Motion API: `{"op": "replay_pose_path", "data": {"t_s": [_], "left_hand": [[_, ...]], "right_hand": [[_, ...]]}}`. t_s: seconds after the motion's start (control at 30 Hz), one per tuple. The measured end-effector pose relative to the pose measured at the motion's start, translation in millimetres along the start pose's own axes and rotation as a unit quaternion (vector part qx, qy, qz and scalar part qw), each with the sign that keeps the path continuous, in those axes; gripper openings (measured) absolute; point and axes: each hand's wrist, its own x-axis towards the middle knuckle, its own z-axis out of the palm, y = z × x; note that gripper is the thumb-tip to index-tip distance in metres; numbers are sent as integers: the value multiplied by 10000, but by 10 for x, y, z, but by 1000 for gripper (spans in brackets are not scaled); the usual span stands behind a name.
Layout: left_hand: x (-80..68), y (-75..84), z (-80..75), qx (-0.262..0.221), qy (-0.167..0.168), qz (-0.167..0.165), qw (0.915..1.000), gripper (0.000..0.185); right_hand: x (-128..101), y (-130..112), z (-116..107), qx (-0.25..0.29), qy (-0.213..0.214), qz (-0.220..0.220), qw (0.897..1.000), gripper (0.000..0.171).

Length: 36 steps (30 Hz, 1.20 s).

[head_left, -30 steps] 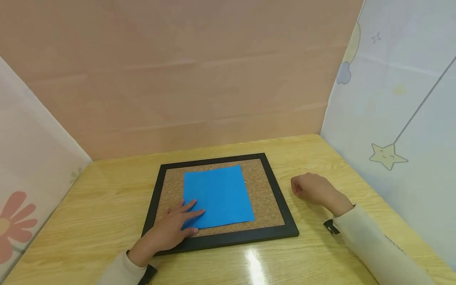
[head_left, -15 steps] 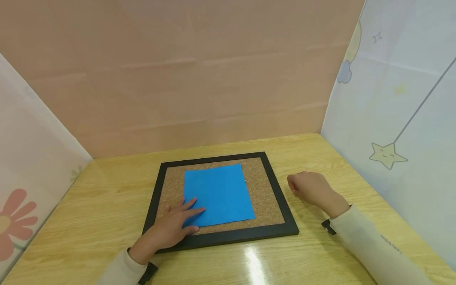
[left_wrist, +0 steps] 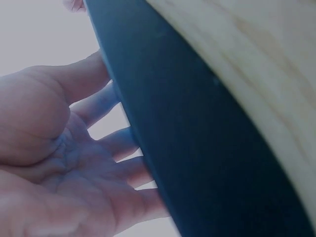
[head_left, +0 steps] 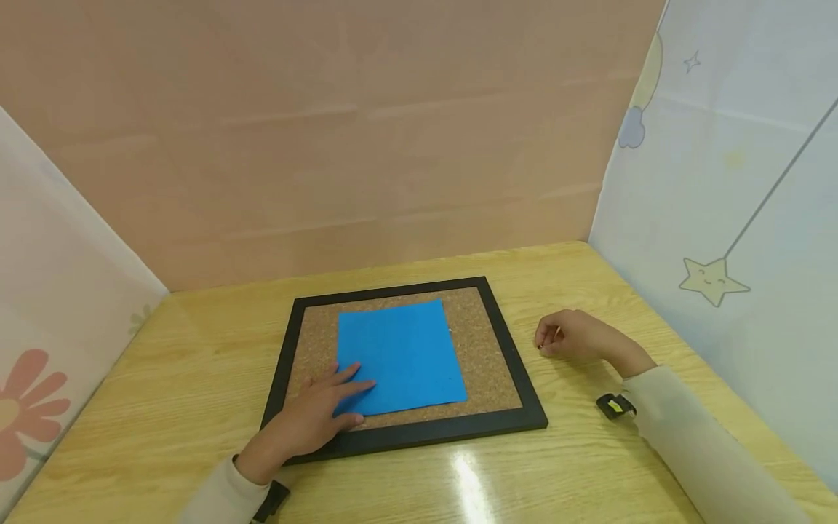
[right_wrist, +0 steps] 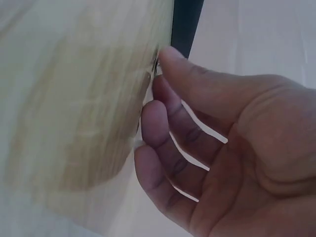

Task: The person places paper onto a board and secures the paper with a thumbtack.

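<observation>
A blue square sheet of paper (head_left: pixel 406 356) lies on a cork board (head_left: pixel 487 349) with a black frame. My left hand (head_left: pixel 314 418) rests on the paper's lower left corner, fingers spread and fairly straight; its palm is over the board's frame (left_wrist: pixel 163 123). To the right of the board, my right hand (head_left: pixel 572 335) is low over the table. Its thumb and index fingertip pinch a tiny, shiny, pin-like thing (right_wrist: pixel 157 66), mostly hidden by the fingertips. The other fingers of the right hand (right_wrist: pixel 222 138) are curled in behind the thumb.
The wooden table (head_left: pixel 170 378) carries the board. A tan backdrop (head_left: pixel 366 145) rises at the back, and patterned white panels (head_left: pixel 733 196) stand at both sides. Black straps (head_left: pixel 615 406) show at both sleeves.
My right hand has turned from a loose fist, its thumb and fingertips now showing at the table as it shifts slightly right. The left hand and paper stay put.
</observation>
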Motion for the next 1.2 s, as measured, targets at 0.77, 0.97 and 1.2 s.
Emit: {"op": "replay_pose_path", "data": {"t_s": [0.77, 0.97, 1.2], "left_hand": [[12, -10, 22, 70, 66, 16, 10000, 53], [13, 6, 12, 33, 52, 11, 10000, 53], [24, 32, 12, 7, 81, -6, 10000, 52]], "right_hand": [[20, -22, 40, -53, 229, -71, 9997, 12], [61, 23, 47, 307, 395, -226, 9985, 6], [73, -17, 51, 470, 717, -172, 9962, 3]]}}
